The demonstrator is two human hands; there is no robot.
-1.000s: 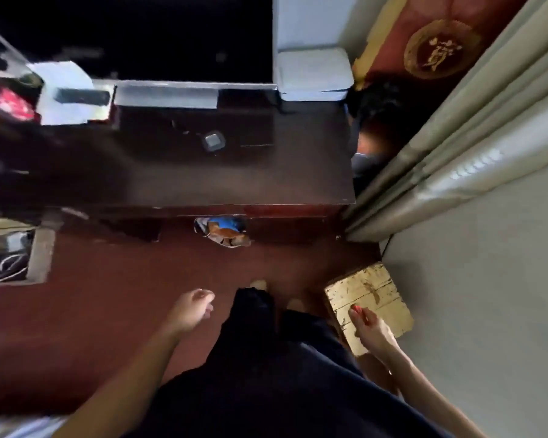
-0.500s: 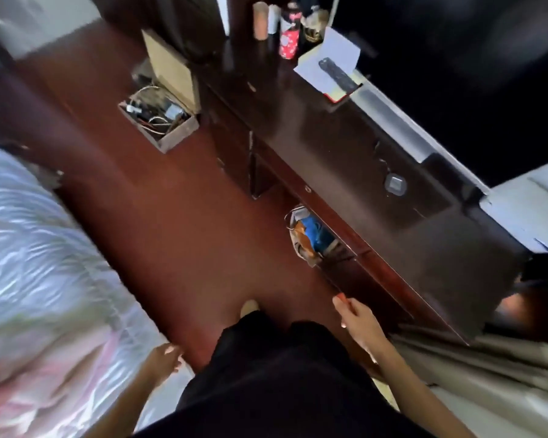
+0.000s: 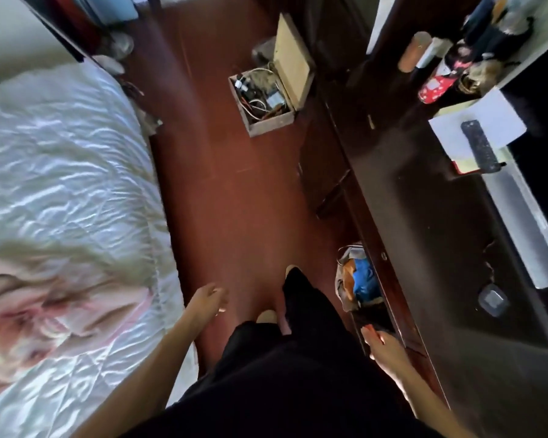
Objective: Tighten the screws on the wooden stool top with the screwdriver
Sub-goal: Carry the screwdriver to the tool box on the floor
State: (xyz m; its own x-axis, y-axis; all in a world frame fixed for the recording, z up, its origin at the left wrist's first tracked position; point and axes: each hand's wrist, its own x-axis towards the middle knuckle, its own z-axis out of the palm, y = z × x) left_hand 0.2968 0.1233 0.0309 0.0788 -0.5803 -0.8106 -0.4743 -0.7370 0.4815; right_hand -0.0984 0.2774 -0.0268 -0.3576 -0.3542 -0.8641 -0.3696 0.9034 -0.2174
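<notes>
The left hand [image 3: 208,300] hangs with its fingers [image 3: 219,299] loosely curled and released, grasping nothing, over the red-brown floor [image 3: 234,200]. Just to the left of them is the edge of a bed [image 3: 61,184] under a crumpled white quilt.

The right hand [image 3: 383,344] is seen from the back, its fingers clenched round the screwdriver [image 3: 367,328]. Only a short red end shows, poking out ahead of the fingertips; the rest is hidden in the hand.

Just ahead of those fingers, an open bay [image 3: 373,317] under the dark wooden surface [image 3: 440,248] holds 1 crumpled bundle [image 3: 358,282] of blue and orange material, which spills a little past the bay's front edge.

Far ahead of both hands, 1 wooden box [image 3: 272,123] stands on the floor beside the cabinet front, its lid tipped up and back. Inside lies a tangle of wires [image 3: 257,104] with some small parts too blurred to name.

To the right of the right fingers, on the surface, sits a small square clear object [image 3: 492,300]. Much further ahead on the surface a dark remote [image 3: 479,147] lies on a white sheet of paper [image 3: 494,118], and beyond that stands a red can with white spots [image 3: 434,86] among several blurred bottles.
</notes>
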